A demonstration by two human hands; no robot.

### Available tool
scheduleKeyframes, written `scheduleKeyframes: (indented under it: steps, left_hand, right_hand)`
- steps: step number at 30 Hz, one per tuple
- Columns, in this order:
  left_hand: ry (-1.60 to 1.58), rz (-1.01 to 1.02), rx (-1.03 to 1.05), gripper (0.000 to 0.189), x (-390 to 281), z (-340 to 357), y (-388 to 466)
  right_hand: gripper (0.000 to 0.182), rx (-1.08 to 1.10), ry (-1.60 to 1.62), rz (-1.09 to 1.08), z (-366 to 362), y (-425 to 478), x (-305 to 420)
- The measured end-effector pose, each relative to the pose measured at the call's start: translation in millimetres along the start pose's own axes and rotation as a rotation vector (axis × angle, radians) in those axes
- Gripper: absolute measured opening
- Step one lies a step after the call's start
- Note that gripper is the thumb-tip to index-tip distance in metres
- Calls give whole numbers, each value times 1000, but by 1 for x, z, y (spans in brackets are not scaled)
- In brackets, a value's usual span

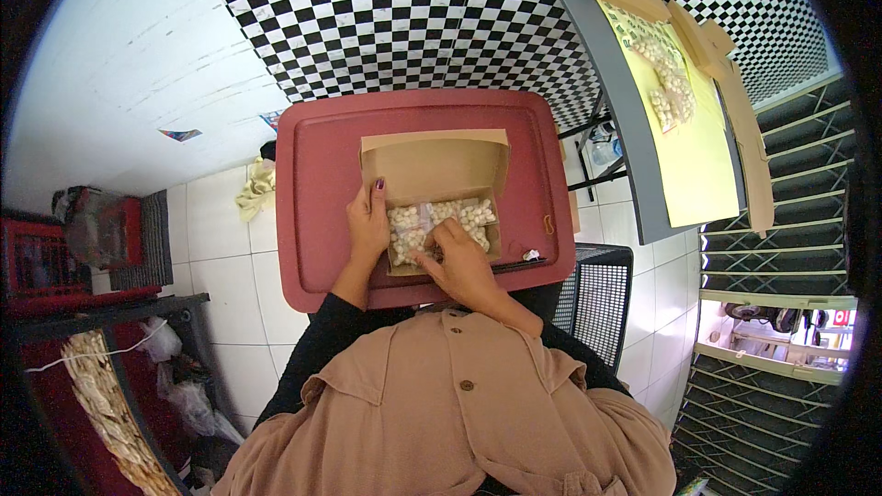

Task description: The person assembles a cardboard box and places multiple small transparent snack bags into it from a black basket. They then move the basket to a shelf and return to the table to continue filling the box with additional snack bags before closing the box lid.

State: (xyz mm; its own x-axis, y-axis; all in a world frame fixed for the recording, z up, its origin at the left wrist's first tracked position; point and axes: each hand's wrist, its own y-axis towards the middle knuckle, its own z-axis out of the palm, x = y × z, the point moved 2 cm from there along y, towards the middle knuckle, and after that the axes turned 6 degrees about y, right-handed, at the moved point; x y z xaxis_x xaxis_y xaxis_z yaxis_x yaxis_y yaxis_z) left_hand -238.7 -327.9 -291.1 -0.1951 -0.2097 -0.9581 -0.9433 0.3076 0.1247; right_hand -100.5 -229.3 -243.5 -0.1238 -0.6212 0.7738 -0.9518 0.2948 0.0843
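An open cardboard box (434, 165) rests on a red plastic lid or tabletop (324, 151), its flap raised at the far side. Inside lie several clear plastic bags of small cream-coloured pieces (406, 234). My left hand (368, 220) grips the box's left side, thumb up near the base of the flap. Over the bags in the box, my right hand (458, 262) has its fingers bent down and touches them; the fingertips are partly hidden, so whether it grips a bag is unclear.
A rubber band (548, 224) and a small white scrap (530, 255) lie right of the box. At the right, a grey table (627, 186) bears yellow sheets, more bagged pieces (665, 83) and cardboard boxes. A black mesh basket (603, 296) stands below it.
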Motion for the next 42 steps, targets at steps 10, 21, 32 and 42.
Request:
scheduleKeyframes:
  steps: [10,21,32,42]
  left_hand:
    - [56,-12,11,34,2,-2,0]
    - [34,27,-8,34,3,0,1]
    - [36,1,17,33,9,-1,0]
    - [37,1,-1,31,16,1,1]
  right_hand:
    - [35,83,26,147,-2,7,5]
    - [37,195,383,245,5,8,1]
    - [42,28,53,91,-4,7,18]
    - [34,103,102,-98,-34,8,26]
